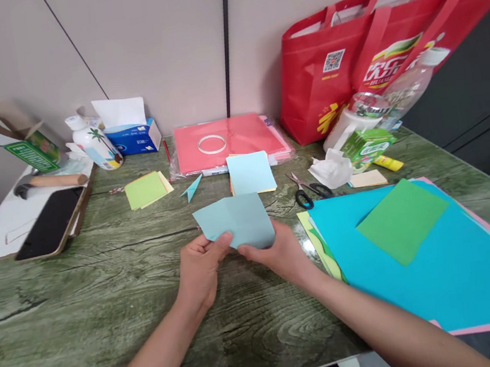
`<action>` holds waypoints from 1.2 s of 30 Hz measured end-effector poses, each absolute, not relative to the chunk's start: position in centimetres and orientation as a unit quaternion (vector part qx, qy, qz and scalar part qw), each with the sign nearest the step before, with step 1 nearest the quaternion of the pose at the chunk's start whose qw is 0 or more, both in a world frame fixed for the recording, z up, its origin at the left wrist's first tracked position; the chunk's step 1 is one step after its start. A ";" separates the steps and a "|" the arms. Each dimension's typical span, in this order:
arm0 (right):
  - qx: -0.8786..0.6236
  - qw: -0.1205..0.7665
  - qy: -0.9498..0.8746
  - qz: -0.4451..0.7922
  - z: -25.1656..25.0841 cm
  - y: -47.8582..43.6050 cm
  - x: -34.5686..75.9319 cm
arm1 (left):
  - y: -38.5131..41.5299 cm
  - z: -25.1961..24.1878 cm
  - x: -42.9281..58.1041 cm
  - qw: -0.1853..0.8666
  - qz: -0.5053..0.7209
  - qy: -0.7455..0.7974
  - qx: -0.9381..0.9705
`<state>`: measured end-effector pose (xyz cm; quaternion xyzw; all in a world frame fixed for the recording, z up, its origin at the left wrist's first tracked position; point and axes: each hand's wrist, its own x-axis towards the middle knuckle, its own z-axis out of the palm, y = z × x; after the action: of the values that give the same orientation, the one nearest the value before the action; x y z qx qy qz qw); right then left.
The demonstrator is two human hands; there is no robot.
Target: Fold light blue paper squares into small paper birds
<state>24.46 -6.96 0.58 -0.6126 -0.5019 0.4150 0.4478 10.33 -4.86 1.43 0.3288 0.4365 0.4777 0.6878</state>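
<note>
A light blue sheet of paper [241, 218] with a faint crease is held up over the table between both hands. My left hand [199, 265] pinches its lower left edge, thumb on top. Gripping the lower right corner is my right hand [281, 251], its thumb also on the near face and its other fingers hidden behind the sheet. Just beyond lie a small folded blue paper piece [193, 188] and a stack of square paper [251, 173] with light blue on top. Farther left sits a green and yellow paper pile [147, 190].
Scissors [305, 189] lie right of the hands, near a crumpled tissue [331, 168]. Large blue sheets [410, 287] carry a green square [403, 220]. A red bag [316, 79] stands at back right. Left are a phone [49, 224], a hammer [52, 180] and a bottle [94, 144].
</note>
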 end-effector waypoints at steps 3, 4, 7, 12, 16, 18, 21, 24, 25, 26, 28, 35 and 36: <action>-0.610 0.453 -0.495 0.422 0.4 -7.0 24.5 | -4.8 1.4 10.4 0.691 0.480 0.433 0.323; -0.608 0.454 -0.494 0.425 0.5 -7.0 24.6 | -4.8 1.4 10.4 0.692 0.481 0.432 0.320; -0.604 0.452 -0.493 0.434 0.7 -7.0 24.7 | -4.8 1.4 10.4 0.699 0.481 0.427 0.311; -0.610 0.443 -0.491 0.437 1.1 -7.0 24.7 | -4.8 1.3 10.4 0.702 0.477 0.422 0.318; -0.625 0.435 -0.495 0.418 1.2 -6.8 24.9 | -4.8 1.4 10.2 0.670 0.463 0.454 0.361; -0.634 0.432 -0.499 0.404 1.2 -6.7 25.0 | -4.6 1.4 10.0 0.658 0.444 0.472 0.384; -0.641 0.424 -0.510 0.387 1.3 -6.5 25.2 | -4.2 1.3 9.7 0.648 0.416 0.489 0.409; -0.643 0.413 -0.518 0.384 1.3 -6.5 25.3 | -4.1 1.2 9.5 0.636 0.410 0.502 0.419; -0.643 0.412 -0.519 0.385 1.3 -6.5 25.3 | -4.0 1.2 9.5 0.634 0.413 0.504 0.417; -0.641 0.415 -0.517 0.386 1.2 -6.5 25.2 | -4.1 1.2 9.5 0.631 0.417 0.506 0.413; -0.632 0.429 -0.513 0.392 1.1 -6.6 25.1 | -4.2 1.2 9.7 0.625 0.426 0.511 0.408; -0.635 0.439 -0.515 0.373 0.6 -6.6 24.9 | -4.9 0.7 10.3 0.614 0.435 0.521 0.402; -0.637 0.437 -0.516 0.370 0.6 -6.6 24.9 | -5.0 0.6 10.3 0.613 0.434 0.522 0.403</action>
<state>24.89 -6.58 0.60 -0.6365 -0.5164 0.3703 0.4371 10.29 -4.96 0.58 0.4030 0.5223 0.4341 0.6135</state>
